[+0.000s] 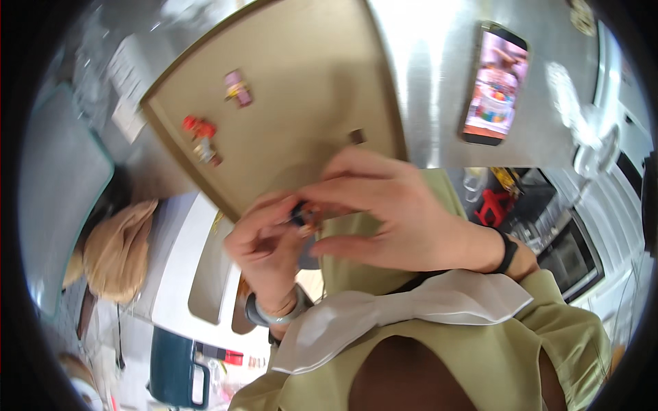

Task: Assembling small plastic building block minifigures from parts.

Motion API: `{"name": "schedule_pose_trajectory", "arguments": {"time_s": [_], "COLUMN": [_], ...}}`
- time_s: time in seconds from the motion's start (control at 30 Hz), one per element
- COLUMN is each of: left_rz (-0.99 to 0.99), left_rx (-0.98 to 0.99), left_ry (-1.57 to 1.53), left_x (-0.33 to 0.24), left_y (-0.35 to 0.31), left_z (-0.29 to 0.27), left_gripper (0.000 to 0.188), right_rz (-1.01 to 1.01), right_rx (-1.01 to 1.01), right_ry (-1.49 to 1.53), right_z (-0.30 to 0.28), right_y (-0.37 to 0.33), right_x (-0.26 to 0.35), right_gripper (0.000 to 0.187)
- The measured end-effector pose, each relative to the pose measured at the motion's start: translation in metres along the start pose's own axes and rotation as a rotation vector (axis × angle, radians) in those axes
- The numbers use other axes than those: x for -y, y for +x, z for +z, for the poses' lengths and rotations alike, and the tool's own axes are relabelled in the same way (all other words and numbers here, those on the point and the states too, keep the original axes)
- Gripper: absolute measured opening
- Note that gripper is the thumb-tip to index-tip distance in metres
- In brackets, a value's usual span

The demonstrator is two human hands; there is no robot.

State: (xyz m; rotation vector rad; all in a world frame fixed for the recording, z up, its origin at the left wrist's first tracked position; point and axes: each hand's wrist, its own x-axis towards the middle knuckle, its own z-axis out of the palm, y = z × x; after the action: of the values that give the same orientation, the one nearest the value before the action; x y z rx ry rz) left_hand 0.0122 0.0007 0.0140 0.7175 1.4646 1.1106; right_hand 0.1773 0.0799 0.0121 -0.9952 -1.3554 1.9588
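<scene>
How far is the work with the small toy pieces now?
Both hands, left hand and right hand, pinch one small dark-and-orange piece together. Three small pieces lie untouched on the tan tray: red figure, pink-yellow piece, brown block.

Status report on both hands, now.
Left hand and right hand pinch a small dark toy piece together. Above tan tray edge. Nothing blocking.

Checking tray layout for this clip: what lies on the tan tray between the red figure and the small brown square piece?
In the head view, nothing lies on the tan tray between the red figure and the brown square piece; the pink-and-yellow figure sits above that line.
</scene>
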Motion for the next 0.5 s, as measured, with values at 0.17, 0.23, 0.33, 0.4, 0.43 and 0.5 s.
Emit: {"name": "schedule_pose_trajectory", "arguments": {"time_s": [0.17,0.23,0.33,0.4,0.43,0.5], "left_rz": [-0.01,-0.01,-0.014,-0.005,-0.005,0.0], "left_rx": [0.003,0.008,-0.019,-0.02,-0.02,-0.003], "left_ry": [-0.115,-0.125,-0.14,-0.169,-0.168,-0.165], "left_x": [0.0,0.0,0.001,0.002,0.002,0.002], "left_y": [0.0,-0.002,-0.004,-0.005,-0.005,-0.006], "left_z": [0.003,0.002,0.002,0.001,0.0,-0.001], "left_gripper": [0.03,0.03,0.03,0.03,0.03,0.03], "right_rz": [0.002,0.015,0.014,0.012,0.008,0.01], "right_rx": [-0.057,-0.075,-0.07,-0.071,-0.074,-0.068], "right_ry": [-0.177,-0.117,-0.148,-0.15,-0.151,-0.158], "right_z": [0.004,0.008,0.01,0.011,0.012,0.012], "right_y": [0.0,0.0,-0.001,-0.001,-0.001,-0.002], "right_x": [-0.002,-0.003,-0.002,-0.001,0.0,-0.001], "right_gripper": [0.023,0.021,0.019,0.019,0.019,0.02]}}
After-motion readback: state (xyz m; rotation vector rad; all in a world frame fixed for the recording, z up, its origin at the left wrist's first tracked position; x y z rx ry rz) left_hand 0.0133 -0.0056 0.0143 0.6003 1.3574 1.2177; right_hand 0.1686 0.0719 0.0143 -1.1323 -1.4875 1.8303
